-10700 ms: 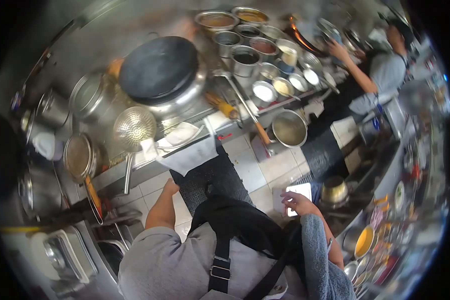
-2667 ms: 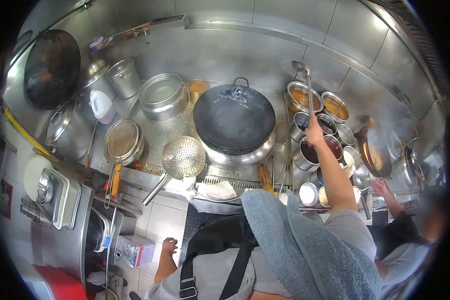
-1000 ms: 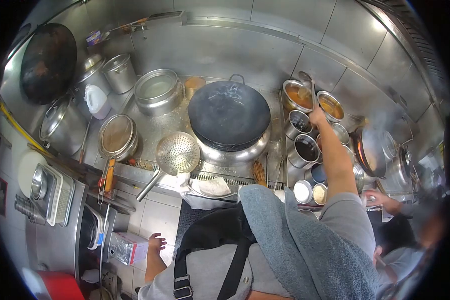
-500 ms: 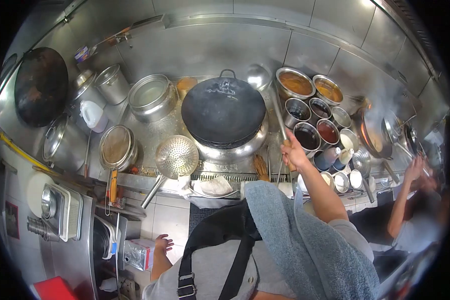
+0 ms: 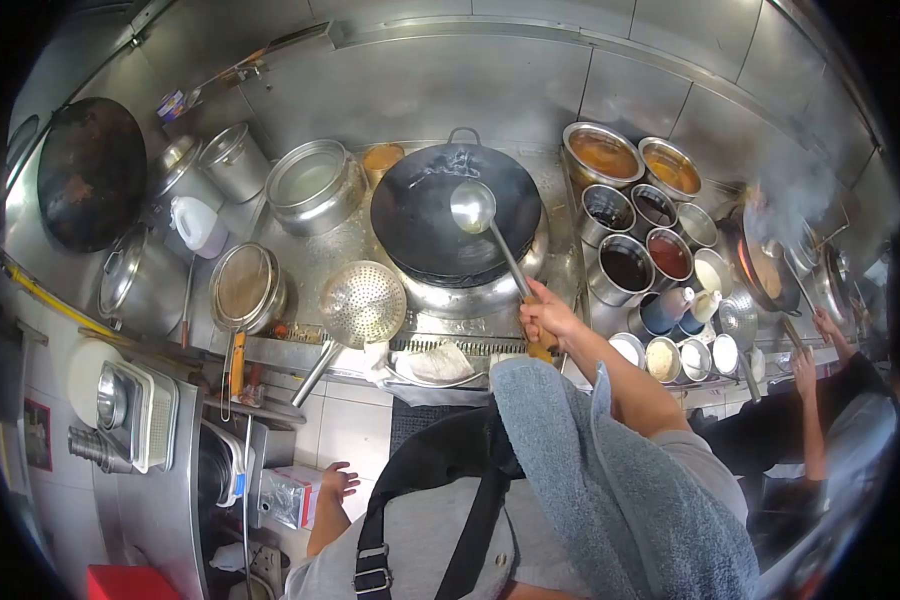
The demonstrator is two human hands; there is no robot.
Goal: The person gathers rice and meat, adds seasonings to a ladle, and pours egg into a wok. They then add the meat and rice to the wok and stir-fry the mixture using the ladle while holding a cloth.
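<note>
Ladle (image 5: 482,215) lies with its bowl over the dark wok (image 5: 410,225), whether touching its surface I cannot tell; its handle runs from the bowl toward 5 o'clock, where the right hand (image 5: 553,318) grasps it near the wooden end, the grip clenched around it; the left hand (image 5: 340,482) hangs low at 7 o'clock from the wok, its grip released, fingers loosely spread, near a box (image 5: 292,496) on its 9 o'clock side; the wok sits on the stove (image 5: 335,250) with its loop handle at 12 o'clock; about it are a strainer (image 5: 363,303) between 7 and 8 o'clock, a wide pot (image 5: 314,180) of clear liquid between 9 and 10, a cloth (image 5: 438,362) at 6, a pot (image 5: 602,155) of orange liquid at 2, and two dark squeeze bottles (image 5: 665,310) at 4; toward 3 o'clock, a second wok (image 5: 765,265) stands near smoke, with a co-worker's hand (image 5: 806,372) beyond it.
</note>
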